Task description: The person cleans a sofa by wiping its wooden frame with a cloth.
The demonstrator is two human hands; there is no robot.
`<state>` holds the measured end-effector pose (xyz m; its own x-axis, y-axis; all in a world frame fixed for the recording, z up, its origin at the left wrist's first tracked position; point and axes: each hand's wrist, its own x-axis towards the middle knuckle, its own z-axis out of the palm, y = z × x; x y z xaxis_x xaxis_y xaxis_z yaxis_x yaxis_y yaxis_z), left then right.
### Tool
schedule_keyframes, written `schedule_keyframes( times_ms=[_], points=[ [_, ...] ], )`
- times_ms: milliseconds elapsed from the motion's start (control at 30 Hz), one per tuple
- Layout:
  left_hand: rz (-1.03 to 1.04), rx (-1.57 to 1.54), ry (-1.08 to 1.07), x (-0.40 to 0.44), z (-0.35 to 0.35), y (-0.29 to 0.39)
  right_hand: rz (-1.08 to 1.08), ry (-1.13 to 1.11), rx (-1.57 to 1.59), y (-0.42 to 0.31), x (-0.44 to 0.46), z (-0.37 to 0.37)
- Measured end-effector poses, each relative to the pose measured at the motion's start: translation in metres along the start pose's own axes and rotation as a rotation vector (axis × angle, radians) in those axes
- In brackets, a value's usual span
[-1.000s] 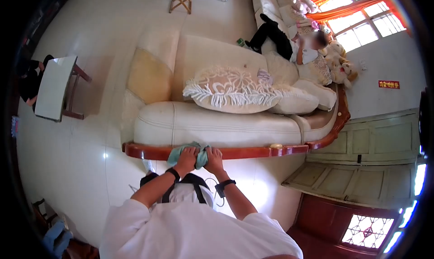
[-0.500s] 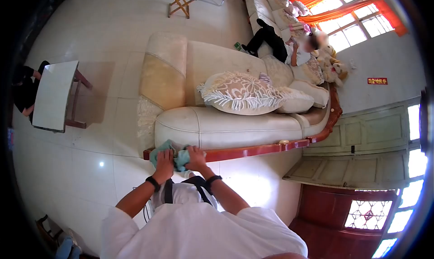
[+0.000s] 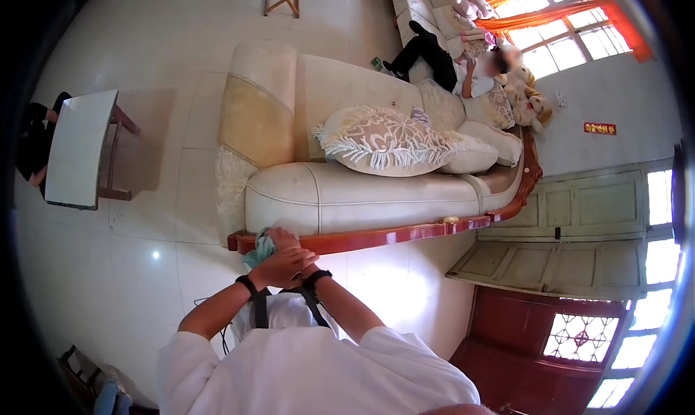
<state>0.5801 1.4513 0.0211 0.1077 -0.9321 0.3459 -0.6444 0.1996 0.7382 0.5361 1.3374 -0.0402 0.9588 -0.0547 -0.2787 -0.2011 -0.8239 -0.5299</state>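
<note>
Our right hand [image 3: 283, 239] held a bunched, pale green fabric cloth [image 3: 259, 253] against the glossy red-brown wooden rail [image 3: 376, 237], close to the rail's left end, where it met the corner of the cream leather sofa [image 3: 362, 203]. That grip was narrow, with the cloth gathered beneath and beside the fingers, though part of it was hidden from us. Our left hand [image 3: 279, 268] lay across the right wrist, just below the cloth; we could not tell how tightly its fingers were closed, nor whether they touched any fabric. In our judgement, good handling here called for a folded pad of cloth under the fingers rather than a loose wad, so that pressure spread evenly and no bare fingertip rubbed the varnish. The crossed arms seemed to limit our reach, and the left hand would have served better beside the right one, or bracing the rail's end. The rail's edge and end corner needed the cloth wrapped round them, with the wrist turned to follow the curve; pressing too hard there risked a slip off the end. Short, steady strokes along the grain seemed safest, well apart from the cream cushion with white fringe [image 3: 384, 143] and without dragging damp fabric over the leather.
</note>
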Motion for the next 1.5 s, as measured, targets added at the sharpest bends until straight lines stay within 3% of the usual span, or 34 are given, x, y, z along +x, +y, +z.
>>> schedule_keyframes(
  times_ms=[33,167,233,267,333,367,400,533,600,733,800,900,1000,1067,1233,1267,1367,1433,1500],
  points=[
    [0.045,0.093,-0.018,0.009,0.010,-0.004,-0.034,0.040,0.012,0.044,0.000,0.029],
    [0.198,0.308,-0.073,0.027,0.023,-0.018,0.149,0.036,0.123,0.081,-0.032,-0.006],
    [0.199,0.290,-0.082,0.029,0.019,-0.021,-0.079,0.376,0.101,0.090,-0.054,-0.017],
    [0.083,0.272,-0.072,0.022,0.014,-0.024,-0.071,0.374,0.102,0.094,-0.062,-0.020],
    [-0.030,0.260,-0.072,-0.009,0.012,-0.040,0.254,0.185,0.088,0.068,-0.063,-0.045],
    [-0.167,0.236,-0.096,-0.034,0.020,-0.057,0.327,0.206,0.075,0.061,-0.059,-0.040],
    [-0.307,0.211,-0.119,-0.054,0.022,-0.068,0.325,0.207,0.079,0.053,-0.056,-0.038],
    [-0.380,0.318,-0.174,-0.101,-0.017,-0.055,0.310,0.206,0.004,0.016,-0.039,-0.026],
    [-0.445,0.197,-0.017,-0.129,-0.009,-0.060,0.234,0.082,-0.024,-0.003,-0.025,-0.018],
    [-0.591,0.012,0.057,-0.138,-0.006,-0.037,0.127,0.003,0.021,-0.028,0.005,0.001],
    [-0.622,0.061,0.130,-0.136,0.018,-0.039,0.081,-0.123,0.054,-0.030,0.013,-0.003],
    [-0.722,0.396,0.315,-0.127,0.058,-0.062,0.077,-0.198,0.178,-0.012,0.011,-0.017],
    [-0.805,0.292,0.359,-0.078,0.059,-0.067,-0.007,-0.055,0.428,0.043,-0.003,-0.018],
    [-0.770,0.281,0.384,-0.033,0.063,-0.061,0.011,-0.100,0.446,0.067,-0.020,-0.041],
    [-0.640,0.550,0.064,0.067,0.081,-0.057,0.115,-0.247,0.434,0.155,-0.049,-0.118],
    [-0.753,0.410,0.022,0.092,0.083,-0.053,0.109,-0.254,0.443,0.174,-0.058,-0.132],
    [-0.729,0.413,-0.009,0.151,0.116,-0.054,0.195,-0.194,0.425,0.236,-0.090,-0.152],
    [-0.836,0.109,-0.090,0.179,0.154,-0.071,0.227,-0.168,0.413,0.278,-0.116,-0.160],
    [-0.804,0.033,-0.105,0.212,0.168,-0.065,0.291,-0.087,0.400,0.324,-0.128,-0.158]
  ],
)
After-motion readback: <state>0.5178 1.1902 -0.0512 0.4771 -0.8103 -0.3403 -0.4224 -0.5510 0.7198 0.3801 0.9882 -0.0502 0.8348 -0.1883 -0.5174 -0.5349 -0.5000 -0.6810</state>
